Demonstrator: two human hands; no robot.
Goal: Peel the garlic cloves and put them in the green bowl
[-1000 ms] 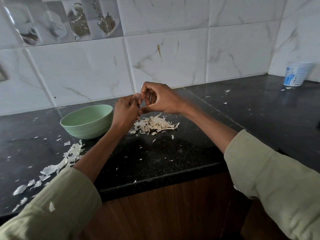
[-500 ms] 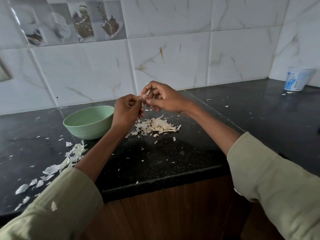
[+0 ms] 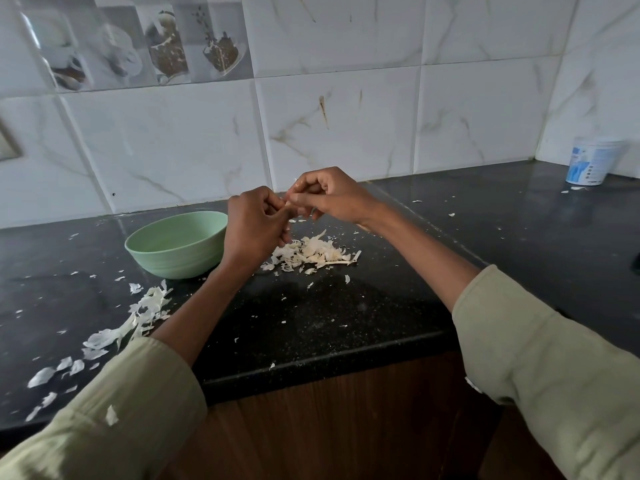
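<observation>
from the head view i see my left hand (image 3: pixel 254 223) and right hand (image 3: pixel 327 195) meeting above the dark worktop (image 3: pixel 329 306), both grips curled and pinching a small garlic clove (image 3: pixel 290 199) between the fingertips. the green bowl (image 3: pixel 175 244) sits just left of my left hand, with a heap of peels (image 3: pixel 311 254) below the hands.

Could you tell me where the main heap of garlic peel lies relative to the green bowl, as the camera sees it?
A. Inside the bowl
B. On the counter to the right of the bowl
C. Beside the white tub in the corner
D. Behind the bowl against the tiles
B: the heap of garlic peel lies on the black counter, right of the green bowl, below both hands.
</observation>
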